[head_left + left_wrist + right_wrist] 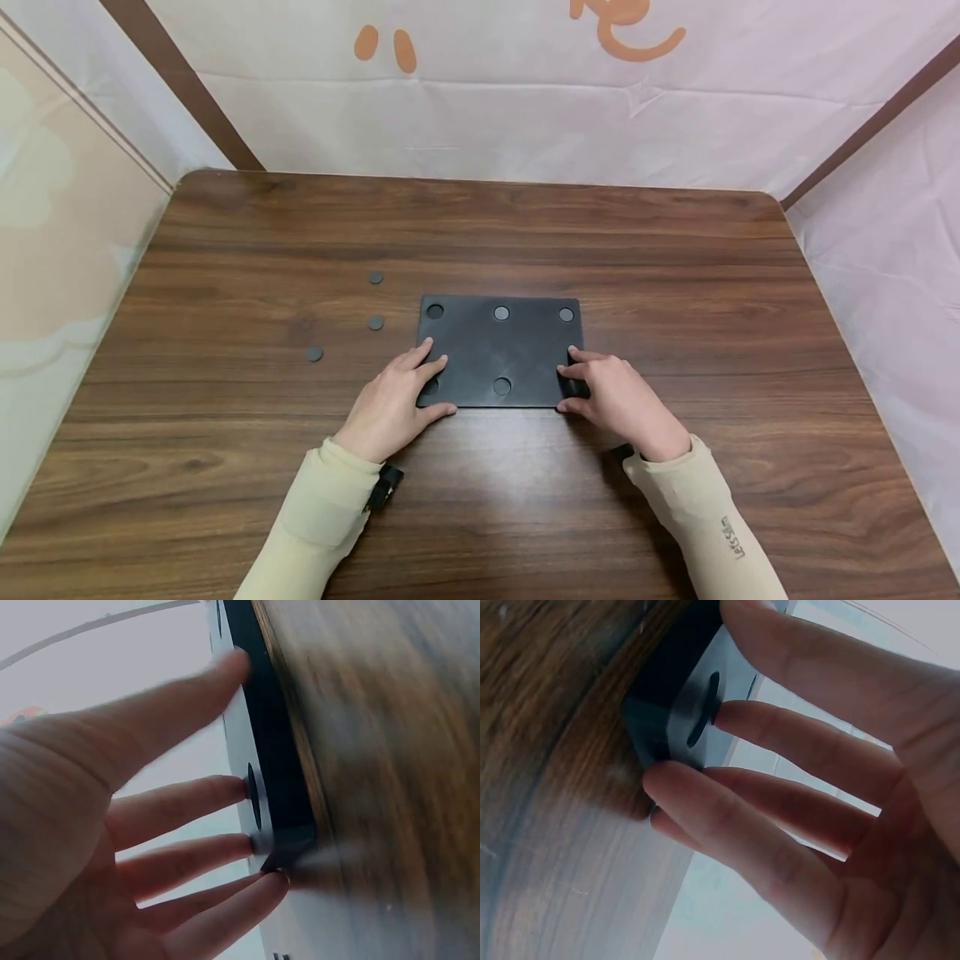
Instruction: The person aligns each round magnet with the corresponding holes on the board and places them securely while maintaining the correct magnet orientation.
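A dark rectangular board [498, 354] with round recesses lies flat on the table. Lighter grey discs show in its far middle and far right recesses; the far left one looks dark inside. My left hand [390, 404] touches the board's left end, fingers spread, thumb along the near edge. At the right end, my right hand [618, 400] rests its fingertips on the top and side, with the thumb at the near corner. In the wrist views, the fingers of both hands look fairly straight. The right hand hides the near right corner; left fingers partly cover the near left recess.
Left of the board lie three loose grey discs: a far disc [377, 277], a middle disc [376, 322] and a leftmost disc [314, 354]. The brown wood-grain table [675, 250] meets pale fabric walls [510, 125] at its back and sides.
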{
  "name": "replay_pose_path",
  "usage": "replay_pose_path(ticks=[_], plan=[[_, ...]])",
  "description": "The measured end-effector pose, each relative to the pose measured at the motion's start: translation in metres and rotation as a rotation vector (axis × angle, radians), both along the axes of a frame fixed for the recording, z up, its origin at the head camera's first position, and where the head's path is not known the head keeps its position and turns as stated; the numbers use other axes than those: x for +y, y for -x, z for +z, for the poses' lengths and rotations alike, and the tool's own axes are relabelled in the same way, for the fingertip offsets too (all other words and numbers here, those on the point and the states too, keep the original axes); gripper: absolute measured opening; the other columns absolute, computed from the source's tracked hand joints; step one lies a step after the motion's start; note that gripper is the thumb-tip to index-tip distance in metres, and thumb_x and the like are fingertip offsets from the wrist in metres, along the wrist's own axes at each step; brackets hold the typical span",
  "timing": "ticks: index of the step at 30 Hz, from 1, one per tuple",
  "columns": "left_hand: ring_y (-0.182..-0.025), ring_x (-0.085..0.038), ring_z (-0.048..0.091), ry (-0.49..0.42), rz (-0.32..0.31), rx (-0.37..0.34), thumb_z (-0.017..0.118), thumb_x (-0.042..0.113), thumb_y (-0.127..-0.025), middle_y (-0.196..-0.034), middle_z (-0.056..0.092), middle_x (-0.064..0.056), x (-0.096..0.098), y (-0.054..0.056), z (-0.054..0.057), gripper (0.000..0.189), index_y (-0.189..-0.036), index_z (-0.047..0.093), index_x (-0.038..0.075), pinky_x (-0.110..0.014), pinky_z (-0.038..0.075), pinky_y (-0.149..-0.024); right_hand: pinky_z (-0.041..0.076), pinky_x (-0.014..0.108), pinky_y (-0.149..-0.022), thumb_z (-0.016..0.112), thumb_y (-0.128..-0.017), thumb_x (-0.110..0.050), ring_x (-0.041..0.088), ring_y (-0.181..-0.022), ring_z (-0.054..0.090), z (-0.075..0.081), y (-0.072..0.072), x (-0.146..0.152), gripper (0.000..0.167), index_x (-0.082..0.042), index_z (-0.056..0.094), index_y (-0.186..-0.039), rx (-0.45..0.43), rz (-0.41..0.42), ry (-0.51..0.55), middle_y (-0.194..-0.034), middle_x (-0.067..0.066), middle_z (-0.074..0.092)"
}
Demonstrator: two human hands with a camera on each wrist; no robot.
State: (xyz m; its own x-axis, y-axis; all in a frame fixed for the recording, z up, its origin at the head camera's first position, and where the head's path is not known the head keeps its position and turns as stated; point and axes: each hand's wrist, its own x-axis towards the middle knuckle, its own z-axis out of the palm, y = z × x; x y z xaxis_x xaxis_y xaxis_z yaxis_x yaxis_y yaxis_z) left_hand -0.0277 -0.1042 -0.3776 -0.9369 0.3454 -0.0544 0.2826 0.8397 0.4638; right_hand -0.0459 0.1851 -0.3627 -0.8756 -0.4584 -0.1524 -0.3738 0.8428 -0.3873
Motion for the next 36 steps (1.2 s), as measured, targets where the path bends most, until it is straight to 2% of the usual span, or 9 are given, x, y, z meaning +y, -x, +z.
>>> replay_pose_path(ticks=[4,16,27,36], plan=[[-0.127,-0.039,0.050,0.012,-0.005,0.031,0.077,0.034,-0.081,-0.145,0.046,-0.020,-0.002,0.001,-0.001,0.060,-0.131,0.060,0.005,-0.052,0.052,-0.089,0.051,0.049,-0.092,0.080,-0.078,-0.021,0.039,-0.114,0.060,0.001,0.001,-0.001,0.046,0.000,0.069,-0.116,0.003,0.006,0.000,-0.132,0.027,0.055],[-0.121,-0.037,0.056,0.012,0.005,0.116,0.069,0.023,-0.090,-0.137,0.054,-0.020,-0.008,0.009,-0.003,0.033,-0.119,0.069,0.007,-0.051,0.053,-0.088,0.053,0.047,-0.089,0.081,-0.077,-0.020,0.038,-0.111,0.062,0.000,0.001,-0.002,0.046,0.000,0.069,-0.116,-0.001,-0.014,0.013,-0.130,0.026,0.057],[-0.117,-0.037,0.058,-0.002,0.025,0.107,0.067,0.021,-0.091,-0.133,0.056,-0.021,-0.015,0.014,-0.004,0.034,-0.119,0.068,0.003,-0.051,0.053,-0.089,0.054,0.046,-0.088,0.082,-0.076,-0.022,0.037,-0.111,0.062,0.000,0.000,-0.002,0.046,-0.001,0.070,-0.116,0.000,-0.015,0.008,-0.131,0.025,0.057],[-0.113,-0.039,0.059,0.001,0.060,0.151,0.067,0.016,-0.091,-0.128,0.059,-0.023,-0.025,0.019,-0.003,0.031,-0.117,0.068,0.001,-0.053,0.053,-0.085,0.052,0.047,-0.090,0.081,-0.077,-0.021,0.038,-0.112,0.061,-0.001,0.001,-0.001,0.046,0.000,0.069,-0.116,0.003,-0.004,0.007,-0.130,0.026,0.056]])
